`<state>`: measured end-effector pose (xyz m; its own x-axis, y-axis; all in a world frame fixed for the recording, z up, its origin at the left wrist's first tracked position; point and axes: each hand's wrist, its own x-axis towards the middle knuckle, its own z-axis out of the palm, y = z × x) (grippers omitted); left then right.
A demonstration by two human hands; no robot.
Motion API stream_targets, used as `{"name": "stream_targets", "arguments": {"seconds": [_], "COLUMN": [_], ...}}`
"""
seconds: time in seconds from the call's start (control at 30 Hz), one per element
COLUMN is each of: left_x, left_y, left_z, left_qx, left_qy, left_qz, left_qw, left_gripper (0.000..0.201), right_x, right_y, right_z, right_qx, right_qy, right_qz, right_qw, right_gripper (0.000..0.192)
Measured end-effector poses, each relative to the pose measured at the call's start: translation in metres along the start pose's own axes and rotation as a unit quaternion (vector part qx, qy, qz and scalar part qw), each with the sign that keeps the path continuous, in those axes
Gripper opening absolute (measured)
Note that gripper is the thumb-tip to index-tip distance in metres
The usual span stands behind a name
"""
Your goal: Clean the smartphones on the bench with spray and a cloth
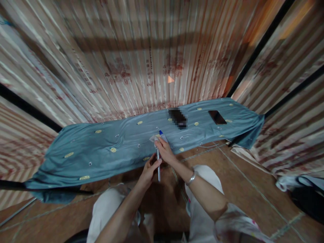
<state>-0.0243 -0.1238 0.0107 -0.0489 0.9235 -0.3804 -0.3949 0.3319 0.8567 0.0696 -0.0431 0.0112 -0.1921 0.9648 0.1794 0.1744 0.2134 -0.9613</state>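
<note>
My two-handed grip is on a pen [158, 162]: my left hand [149, 172] has its fingers pressed around the lower half of the barrel, and my right hand [165, 151] is closed around the upper half, with a scrap of pale cloth or tissue [155, 138] bunched under its fingers near the blue cap end [161, 132]. The pen stands nearly upright between my hands, just in front of the near edge of the worktop, over my knees. The biggest thing about me is the blue-grey sheet [101, 148] with small yellow spots that drapes the worktop from end to end; it hangs loose at the edge, so I judge it wise to keep my hands from dragging it. On it, well apart from my hands, lie a dark phone [217, 117] to the right and a blurred dark object [178, 118] nearer the middle. To do this well, I would hold the barrel steady with the left and let only the right work the cloth along it, lightly, so the pen does not slip or twist. Whether the cap is seated I cannot tell.
</note>
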Motion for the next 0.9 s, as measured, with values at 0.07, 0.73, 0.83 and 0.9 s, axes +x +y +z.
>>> {"name": "stream_targets", "arguments": {"seconds": [0.07, 0.73, 0.83, 0.9], "left_x": [0.002, -0.010, -0.009, -0.008], "left_y": [-0.001, 0.019, 0.018, 0.016], "left_z": [-0.001, -0.009, -0.008, -0.008], "left_qx": [-0.003, -0.079, -0.098, -0.107], "left_qy": [0.008, -0.147, -0.138, -0.111], "left_qz": [0.003, -0.058, -0.070, -0.064], "left_qw": [1.000, 0.984, 0.983, 0.986], "left_gripper": [0.045, 0.059, 0.057, 0.053], "right_x": [-0.005, -0.002, -0.004, -0.008], "right_y": [-0.003, 0.001, -0.006, -0.011], "right_z": [0.002, -0.005, -0.009, -0.009], "right_qx": [-0.016, -0.049, -0.095, -0.131], "right_qy": [-0.027, 0.028, 0.042, 0.016], "right_qz": [-0.021, -0.059, -0.125, -0.183], "right_qw": [0.999, 0.997, 0.987, 0.974], "right_gripper": [0.037, 0.051, 0.047, 0.047]}}
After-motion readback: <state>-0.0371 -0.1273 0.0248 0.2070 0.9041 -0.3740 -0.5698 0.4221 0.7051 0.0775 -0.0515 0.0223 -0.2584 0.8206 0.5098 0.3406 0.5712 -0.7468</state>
